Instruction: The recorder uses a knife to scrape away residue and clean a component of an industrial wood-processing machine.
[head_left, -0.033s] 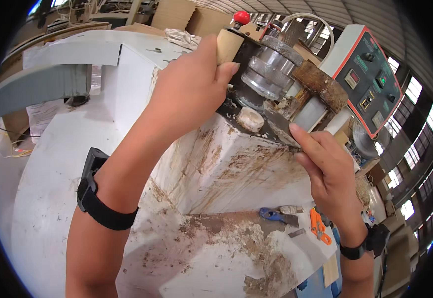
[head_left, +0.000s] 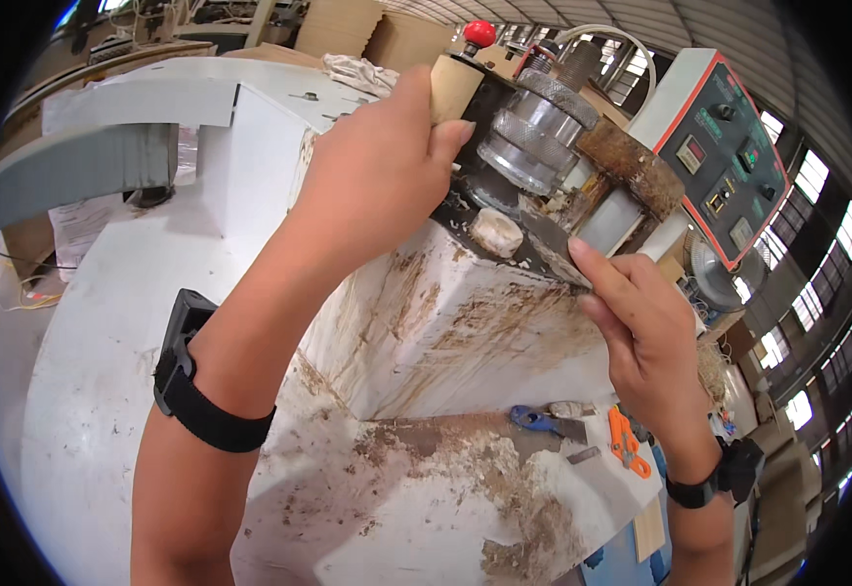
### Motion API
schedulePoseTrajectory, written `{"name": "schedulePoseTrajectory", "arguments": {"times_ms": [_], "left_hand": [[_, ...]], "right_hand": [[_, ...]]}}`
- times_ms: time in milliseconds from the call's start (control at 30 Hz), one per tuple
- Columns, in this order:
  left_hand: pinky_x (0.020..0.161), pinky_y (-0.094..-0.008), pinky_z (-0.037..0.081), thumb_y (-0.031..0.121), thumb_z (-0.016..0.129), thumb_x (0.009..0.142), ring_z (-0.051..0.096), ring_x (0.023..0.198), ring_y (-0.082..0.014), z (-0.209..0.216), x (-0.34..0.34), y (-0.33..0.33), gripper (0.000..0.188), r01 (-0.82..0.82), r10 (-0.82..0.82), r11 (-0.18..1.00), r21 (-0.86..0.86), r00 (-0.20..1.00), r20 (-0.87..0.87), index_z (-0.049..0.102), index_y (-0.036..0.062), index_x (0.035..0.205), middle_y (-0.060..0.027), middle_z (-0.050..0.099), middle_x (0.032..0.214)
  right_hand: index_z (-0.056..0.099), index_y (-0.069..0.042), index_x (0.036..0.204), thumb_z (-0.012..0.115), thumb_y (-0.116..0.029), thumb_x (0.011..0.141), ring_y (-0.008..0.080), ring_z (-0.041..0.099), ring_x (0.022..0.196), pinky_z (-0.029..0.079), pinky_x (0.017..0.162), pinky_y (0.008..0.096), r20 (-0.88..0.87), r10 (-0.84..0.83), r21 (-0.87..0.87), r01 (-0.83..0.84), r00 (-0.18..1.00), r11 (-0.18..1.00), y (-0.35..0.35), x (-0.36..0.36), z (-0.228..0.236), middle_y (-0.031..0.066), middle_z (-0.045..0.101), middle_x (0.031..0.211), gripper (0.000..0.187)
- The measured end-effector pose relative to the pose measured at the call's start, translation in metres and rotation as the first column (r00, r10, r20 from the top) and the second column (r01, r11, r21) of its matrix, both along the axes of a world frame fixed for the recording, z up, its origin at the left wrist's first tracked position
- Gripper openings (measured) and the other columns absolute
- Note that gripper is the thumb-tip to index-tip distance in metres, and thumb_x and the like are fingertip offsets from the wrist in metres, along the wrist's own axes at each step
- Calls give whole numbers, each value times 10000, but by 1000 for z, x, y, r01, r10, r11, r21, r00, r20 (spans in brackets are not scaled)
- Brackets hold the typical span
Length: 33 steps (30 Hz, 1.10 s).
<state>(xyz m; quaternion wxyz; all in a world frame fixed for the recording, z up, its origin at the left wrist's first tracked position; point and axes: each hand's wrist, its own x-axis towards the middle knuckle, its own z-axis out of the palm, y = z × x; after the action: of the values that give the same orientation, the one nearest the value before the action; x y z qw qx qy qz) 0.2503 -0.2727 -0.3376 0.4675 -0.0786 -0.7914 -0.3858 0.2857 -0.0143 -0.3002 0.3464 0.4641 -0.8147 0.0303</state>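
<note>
My left hand (head_left: 382, 171) is closed around a pale, rounded, wood-like piece (head_left: 453, 88) beside the machine's metal housing. Its far part shows above my fingers, and the rest is hidden in my grip. Between thumb and fingers, my right hand (head_left: 641, 327) pinches a flat, dirty metal scraper blade (head_left: 551, 242). The blade's far end lies by the base of the knurled metal rollers (head_left: 533, 137). Left of the blade, a whitish, crusted round lump (head_left: 496, 232) sits on the dark top of the stained white machine base (head_left: 445, 332).
A rusty brown block (head_left: 631, 168) stands right of the rollers, before a control box (head_left: 728, 156) with knobs. A red ball knob (head_left: 479, 35) rises behind my left hand. On the stained white table (head_left: 396, 527) lie a blue-handled tool (head_left: 535, 420) and an orange-handled cutter (head_left: 626, 444).
</note>
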Motion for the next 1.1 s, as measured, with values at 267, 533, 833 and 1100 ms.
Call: {"name": "schedulePoseTrajectory", "arguments": {"times_ms": [267, 533, 833, 1100], "left_hand": [[729, -503, 511, 284, 584, 963, 666, 786, -422, 0, 3, 1, 319, -17, 17, 1000, 4, 1000, -6, 507, -19, 1031, -225, 676, 801], [707, -503, 505, 279, 597, 952, 663, 763, -414, -3, 2, 2, 322, 3, -3, 1000, 2, 999, -46, 512, -27, 1005, -221, 675, 790], [670, -401, 469, 240, 590, 974, 611, 698, -320, -7, -2, 5, 302, -10, 14, 999, 40, 996, -91, 558, 31, 1189, -152, 629, 753], [707, -514, 498, 258, 601, 942, 659, 766, -412, -4, 0, 4, 306, 18, -14, 999, 44, 996, -88, 539, -23, 1046, -217, 677, 812]], "right_hand": [[653, -153, 1310, 714, -14, 853, 234, 520, 659, 446, 603, 336, -36, -17, -63, 15, 999, 998, -15, -4, -9, 83, 531, 791, 481], [681, -147, 1276, 718, 8, 843, 211, 503, 653, 434, 603, 309, -23, -66, -144, 62, 998, 988, -23, -4, -14, 77, 517, 766, 461], [686, -104, 1257, 684, -13, 886, 164, 491, 645, 423, 617, 281, 179, -22, -211, 60, 984, 976, -22, -8, -2, 72, 545, 738, 381], [651, -26, 1292, 638, -179, 984, 48, 436, 651, 359, 572, 215, 857, 111, -306, 325, 504, 895, -27, 1, 38, -36, 567, 775, 344]]}}
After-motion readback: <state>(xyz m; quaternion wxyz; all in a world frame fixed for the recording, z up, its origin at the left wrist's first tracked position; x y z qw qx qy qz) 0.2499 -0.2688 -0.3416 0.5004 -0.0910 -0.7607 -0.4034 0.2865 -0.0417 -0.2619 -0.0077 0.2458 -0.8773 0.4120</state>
